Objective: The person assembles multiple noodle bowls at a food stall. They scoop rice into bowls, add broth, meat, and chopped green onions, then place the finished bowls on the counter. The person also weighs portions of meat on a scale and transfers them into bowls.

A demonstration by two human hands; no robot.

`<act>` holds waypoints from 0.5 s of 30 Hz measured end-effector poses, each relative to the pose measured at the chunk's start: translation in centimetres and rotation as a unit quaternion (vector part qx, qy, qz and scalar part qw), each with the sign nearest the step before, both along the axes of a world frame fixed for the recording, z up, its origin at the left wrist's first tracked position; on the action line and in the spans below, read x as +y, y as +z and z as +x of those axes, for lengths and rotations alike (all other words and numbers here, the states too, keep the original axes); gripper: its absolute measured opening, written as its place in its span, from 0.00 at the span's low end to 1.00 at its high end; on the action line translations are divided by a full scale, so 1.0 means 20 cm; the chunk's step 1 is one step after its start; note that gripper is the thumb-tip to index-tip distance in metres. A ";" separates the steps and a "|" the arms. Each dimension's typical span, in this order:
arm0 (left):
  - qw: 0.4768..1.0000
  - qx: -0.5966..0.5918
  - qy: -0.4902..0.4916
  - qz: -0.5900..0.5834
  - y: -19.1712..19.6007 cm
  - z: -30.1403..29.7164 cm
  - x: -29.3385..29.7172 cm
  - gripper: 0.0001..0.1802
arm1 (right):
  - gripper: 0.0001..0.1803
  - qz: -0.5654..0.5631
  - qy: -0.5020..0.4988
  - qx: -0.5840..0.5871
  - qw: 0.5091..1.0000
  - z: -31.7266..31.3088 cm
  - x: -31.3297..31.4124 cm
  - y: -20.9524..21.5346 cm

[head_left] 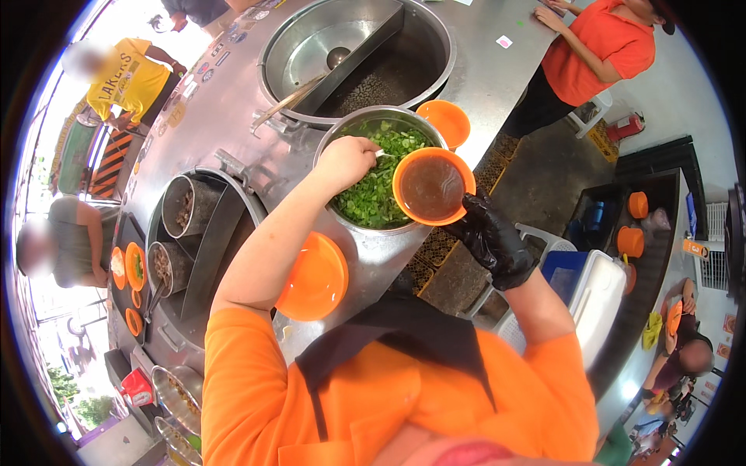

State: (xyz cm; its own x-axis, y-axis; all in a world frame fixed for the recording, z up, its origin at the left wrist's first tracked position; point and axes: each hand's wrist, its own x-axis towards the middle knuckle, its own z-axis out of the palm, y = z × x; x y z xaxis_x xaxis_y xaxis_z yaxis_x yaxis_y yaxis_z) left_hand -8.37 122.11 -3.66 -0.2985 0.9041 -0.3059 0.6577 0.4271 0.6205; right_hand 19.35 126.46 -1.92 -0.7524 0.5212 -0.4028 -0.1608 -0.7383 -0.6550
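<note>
From my remote seat, the bowl of broth (pixel 432 187) sat at three o'clock of the greens basin (pixel 381 167) on the bench (pixel 482 70); a big pot (pixel 357 54) lay at twelve, a plate (pixel 315 277) at seven.

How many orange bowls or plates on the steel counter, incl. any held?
3: an orange bowl of brown broth held by the gloved right hand; an empty orange bowl behind the steel bowl of chopped greens; an orange plate at the near counter edge. Others elsewhere not counted.
</note>
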 end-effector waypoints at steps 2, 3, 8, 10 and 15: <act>1.000 -0.001 0.010 -0.010 0.03 0.00 -0.01 0.18 | 0.29 0.003 -0.002 0.005 1.000 0.00 0.00 0.01; 1.000 0.007 0.006 -0.002 0.05 0.00 -0.02 0.18 | 0.29 0.002 0.000 0.001 1.000 0.00 0.00 0.01; 0.999 0.034 0.002 0.041 0.12 0.00 -0.09 0.18 | 0.29 -0.004 0.002 -0.007 1.000 0.00 -0.01 0.01; 0.998 0.027 0.016 0.049 0.15 -0.03 -0.12 0.18 | 0.28 -0.002 -0.001 -0.011 1.000 0.00 0.00 0.00; 0.996 0.035 0.017 0.082 0.34 -0.02 -0.18 0.17 | 0.26 -0.001 0.000 -0.024 1.000 0.00 -0.01 0.02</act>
State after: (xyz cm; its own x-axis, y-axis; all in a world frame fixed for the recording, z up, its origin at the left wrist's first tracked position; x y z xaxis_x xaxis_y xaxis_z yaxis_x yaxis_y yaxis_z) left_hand -8.85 118.48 3.17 -0.3443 0.9295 -0.1321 0.6890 0.3458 0.6370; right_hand 19.44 126.21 -1.50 -0.7320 0.5201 -0.4400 -0.1293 -0.7402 -0.6598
